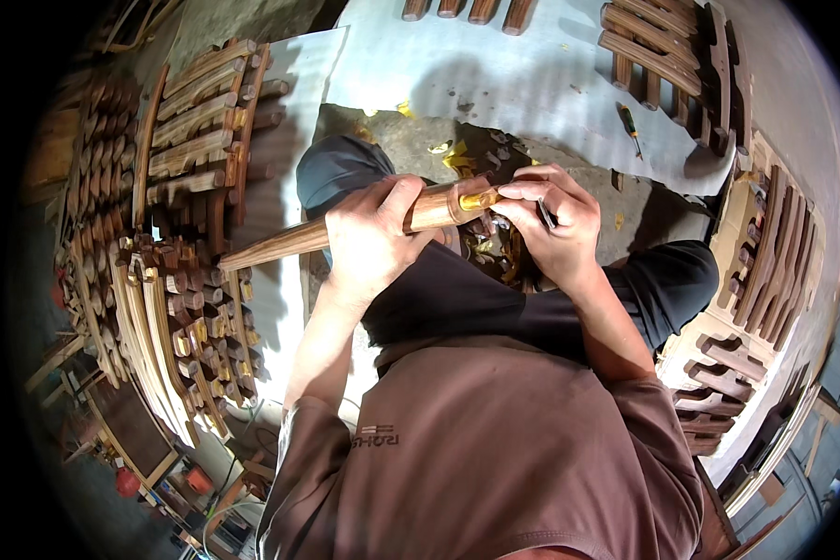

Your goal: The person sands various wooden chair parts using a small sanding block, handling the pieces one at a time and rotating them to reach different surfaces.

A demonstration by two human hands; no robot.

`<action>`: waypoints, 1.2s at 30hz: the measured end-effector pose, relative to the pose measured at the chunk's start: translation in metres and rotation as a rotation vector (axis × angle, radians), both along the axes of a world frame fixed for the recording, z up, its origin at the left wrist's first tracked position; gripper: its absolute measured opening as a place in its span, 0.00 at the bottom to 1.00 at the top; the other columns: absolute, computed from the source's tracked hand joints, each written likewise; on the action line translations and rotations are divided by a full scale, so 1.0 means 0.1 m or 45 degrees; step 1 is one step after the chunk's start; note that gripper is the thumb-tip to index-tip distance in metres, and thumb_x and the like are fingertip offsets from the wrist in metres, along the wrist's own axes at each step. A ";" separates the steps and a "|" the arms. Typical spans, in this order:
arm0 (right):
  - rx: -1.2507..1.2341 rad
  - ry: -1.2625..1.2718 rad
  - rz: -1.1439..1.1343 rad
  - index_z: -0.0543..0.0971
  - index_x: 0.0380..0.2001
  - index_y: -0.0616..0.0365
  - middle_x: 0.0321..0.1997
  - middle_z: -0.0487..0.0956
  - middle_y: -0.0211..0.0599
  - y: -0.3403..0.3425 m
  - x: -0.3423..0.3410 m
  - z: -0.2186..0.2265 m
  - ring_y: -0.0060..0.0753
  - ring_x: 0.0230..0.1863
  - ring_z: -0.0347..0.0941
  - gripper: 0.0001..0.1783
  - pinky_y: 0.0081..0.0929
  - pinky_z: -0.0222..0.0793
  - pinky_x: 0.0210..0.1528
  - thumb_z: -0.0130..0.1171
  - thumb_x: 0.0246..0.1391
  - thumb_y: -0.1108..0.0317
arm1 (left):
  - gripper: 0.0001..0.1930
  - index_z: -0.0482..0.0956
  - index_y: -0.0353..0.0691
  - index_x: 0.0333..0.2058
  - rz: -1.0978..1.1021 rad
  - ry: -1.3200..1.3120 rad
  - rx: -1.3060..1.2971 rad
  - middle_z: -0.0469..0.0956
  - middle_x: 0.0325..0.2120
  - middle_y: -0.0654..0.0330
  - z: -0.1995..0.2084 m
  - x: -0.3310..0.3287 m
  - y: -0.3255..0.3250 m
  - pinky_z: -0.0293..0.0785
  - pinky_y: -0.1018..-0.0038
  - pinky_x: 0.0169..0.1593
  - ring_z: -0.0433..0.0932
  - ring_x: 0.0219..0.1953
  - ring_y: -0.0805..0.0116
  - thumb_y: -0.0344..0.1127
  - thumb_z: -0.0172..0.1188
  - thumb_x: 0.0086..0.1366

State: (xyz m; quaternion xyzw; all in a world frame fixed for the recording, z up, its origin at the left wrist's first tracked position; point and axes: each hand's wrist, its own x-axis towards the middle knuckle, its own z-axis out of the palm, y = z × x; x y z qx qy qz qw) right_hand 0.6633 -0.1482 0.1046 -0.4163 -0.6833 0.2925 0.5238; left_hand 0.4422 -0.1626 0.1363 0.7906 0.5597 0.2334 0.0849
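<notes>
My left hand [373, 233] is wrapped round a tapered wooden piece [294, 245], brown with striped grain. It slants across my lap, its thin end to the left and its thick end to the right. Yellow tape [479, 200] covers the tenon-like tip of the thick end. There my right hand [555, 219] pinches at the tape with thumb and forefinger. A small dark tool with a pale edge [547, 215] pokes out between its fingers; its kind I cannot make out. Yellow tape scraps [457, 159] lie on the floor past the piece.
Stacked wooden parts [196, 121] stand at the left, with more bundles [187, 317] below them. A pale sheet [532, 75] covers the floor ahead, bearing a screwdriver-like tool [631, 131] and a wood stack [658, 47]. Curved wooden parts [775, 261] lie on cardboard at right.
</notes>
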 end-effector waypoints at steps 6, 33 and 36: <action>-0.354 -0.022 0.394 0.78 0.28 0.63 0.28 0.78 0.37 0.10 0.16 0.03 0.33 0.28 0.75 0.08 0.27 0.71 0.32 0.69 0.47 0.75 | 0.24 0.77 0.45 0.35 -0.048 0.016 -0.043 0.81 0.32 0.62 -0.08 -0.04 -0.02 0.78 0.67 0.36 0.81 0.31 0.58 0.39 0.77 0.36; -1.262 0.574 0.189 0.78 0.35 0.63 0.26 0.74 0.19 -0.44 0.27 -0.13 0.09 0.26 0.64 0.10 0.12 0.61 0.28 0.64 0.59 0.66 | 0.29 0.74 0.45 0.57 0.153 0.309 0.127 0.72 0.43 0.56 -0.37 0.32 -0.43 0.69 0.59 0.50 0.73 0.45 0.56 0.31 0.58 0.52; -1.266 0.538 0.077 0.79 0.36 0.63 0.27 0.75 0.22 -0.44 0.19 -0.08 0.10 0.27 0.66 0.12 0.12 0.61 0.29 0.66 0.57 0.65 | 0.29 0.74 0.45 0.57 0.198 0.339 0.179 0.70 0.44 0.55 -0.42 0.33 -0.41 0.69 0.59 0.50 0.72 0.46 0.55 0.31 0.58 0.52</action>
